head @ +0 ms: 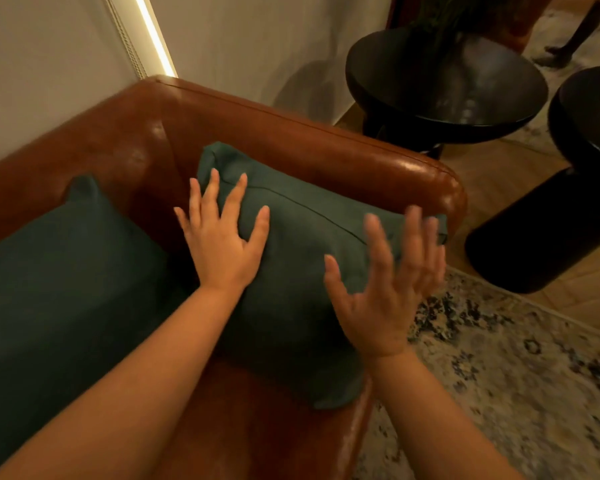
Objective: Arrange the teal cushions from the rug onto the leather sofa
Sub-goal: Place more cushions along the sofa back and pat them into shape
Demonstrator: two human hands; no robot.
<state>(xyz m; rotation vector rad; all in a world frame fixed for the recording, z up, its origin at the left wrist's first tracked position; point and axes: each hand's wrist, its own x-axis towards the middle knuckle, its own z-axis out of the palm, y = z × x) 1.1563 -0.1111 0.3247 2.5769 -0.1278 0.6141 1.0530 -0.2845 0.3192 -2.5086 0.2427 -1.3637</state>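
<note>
Settling step: left hand point(222, 247) spread flat on the cushion point(302, 271) at the sofa point(291, 140) arm; right hand point(385, 289) spread, blurred, at 3 o'clock. Next likely a pat, then checking the rug point(499, 358) for others

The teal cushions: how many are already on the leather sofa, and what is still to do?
Two teal cushions lie on the leather sofa: one cushion at the left, a second cushion against the armrest. In hand: the left hand rests flat on the second cushion, and the right hand is open and blurred beside it. The visible rug shows no cushion; the rest is out of view.
</note>
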